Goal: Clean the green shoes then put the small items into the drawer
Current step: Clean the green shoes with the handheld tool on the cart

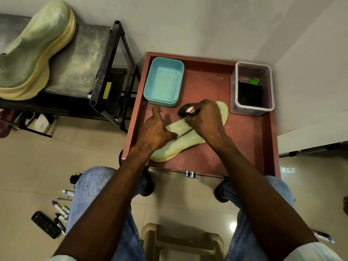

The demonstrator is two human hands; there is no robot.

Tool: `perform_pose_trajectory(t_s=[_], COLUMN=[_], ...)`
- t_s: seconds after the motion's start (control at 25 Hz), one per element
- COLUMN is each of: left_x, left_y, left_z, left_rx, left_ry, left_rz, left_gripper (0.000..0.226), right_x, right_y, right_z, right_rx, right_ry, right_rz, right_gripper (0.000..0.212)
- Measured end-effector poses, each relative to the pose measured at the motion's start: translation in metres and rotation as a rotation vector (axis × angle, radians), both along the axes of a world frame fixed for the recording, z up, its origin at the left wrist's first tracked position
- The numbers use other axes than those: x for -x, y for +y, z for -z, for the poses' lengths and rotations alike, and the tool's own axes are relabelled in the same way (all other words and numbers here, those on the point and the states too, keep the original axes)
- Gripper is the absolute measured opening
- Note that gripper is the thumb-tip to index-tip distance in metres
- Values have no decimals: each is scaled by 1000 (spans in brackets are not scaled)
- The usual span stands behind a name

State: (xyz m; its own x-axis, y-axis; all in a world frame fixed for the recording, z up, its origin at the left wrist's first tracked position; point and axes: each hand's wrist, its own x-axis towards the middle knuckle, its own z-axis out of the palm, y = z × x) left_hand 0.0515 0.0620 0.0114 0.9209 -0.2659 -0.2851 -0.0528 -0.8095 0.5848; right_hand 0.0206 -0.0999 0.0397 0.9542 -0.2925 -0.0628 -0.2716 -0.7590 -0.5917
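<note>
- Fingers of the right hand (204, 119) are curled around a small black oval brush (188, 110) bearing a pinkish label, which is held over the toe half of a green shoe (185, 141).
- Fingers of the left hand (153, 131) are spread, the forefinger stretched forward to the desk and the thumb pressed against the shoe's opening.
- This shoe, a soft, finely textured knit with a pale yellow sole edge, is laid flat on the reddish-brown desk (244, 144), which is bordered by a raised rim.
- A second green shoe (35, 48), of coarse mesh with a thick yellow sole, is rested on a worn grey fabric shelf in a black metal rack (105, 59) to the left.
- A light blue rectangular plastic tub (164, 81) with rounded corners is set just beyond the left hand; only a pale film is seen on its floor.
- A clear rectangular plastic box (252, 87) at the desk's far right corner is seen to hold something black and a small bright green piece.
- Both forearms are extended forward over knees clad in blue denim.
- Markers (60, 210) and a black remote (46, 224) are scattered on the tiled floor.
</note>
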Motion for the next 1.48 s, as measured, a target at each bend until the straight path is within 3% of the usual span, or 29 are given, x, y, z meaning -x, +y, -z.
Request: perform_pose_trajectory(t_s=[0.08,0.2,0.32,0.36,0.48,0.52,0.6,0.64,0.72,0.8,0.92,1.04,1.2,1.32,1.36,1.4,1.48], left_x=[0,1,-1,-1,1,0,-1,-1,-1,-3,-5,-5,-9,-8,-9,-9,-9], left_y=[1,0,1,1,0,0,1,1,-1,-2,-1,-5,-5,-7,-8,-8,-8], left_z=[1,1,0,1,0,0,1,2,2,2,2,0,-1,0,0,0,-3], left_rx=[-4,11,-18,-23,-14,-10,-17,-24,-19,-25,-40,-31,-38,-26,-30,-42,-41], left_ry=[1,20,19,13,14,18,23,26,40,50,46,67,53,67,67,62,50], left_rz=[0,-2,-19,-10,12,3,-10,-5,7,-6,-12,17,6,28,38,45,52], left_gripper=[100,101,104,103,101,102,104,104,104,103,101,98,95,93,93,93,94], right_x=[0,2,2,4,12,10,10,10,13,13,15,24,24,32,31,28,30], right_y=[7,5,-10,-6,2,-4,-15,-12,-3,-13,-27,-5,-32,-6,-10,-21,-39], right_z=[-4,-11,-7,-6,-14,-13,-9,-6,-7,-8,-3,-4,-2,1,-1,-2,0], right_rx=[83,-151,-1,30,-143,-122,118,150,-9,-49,242,36,256,65,4,4,266], right_ry=[-29,87,5,2,108,98,44,42,122,141,58,128,51,136,156,138,52], right_rz=[-17,-154,56,13,-157,-72,99,77,-88,-13,157,-63,221,-101,-99,1,209], right_gripper=[44,43,42,42,40,41,45,46,45,44,49,49,49,50,49,49,53])
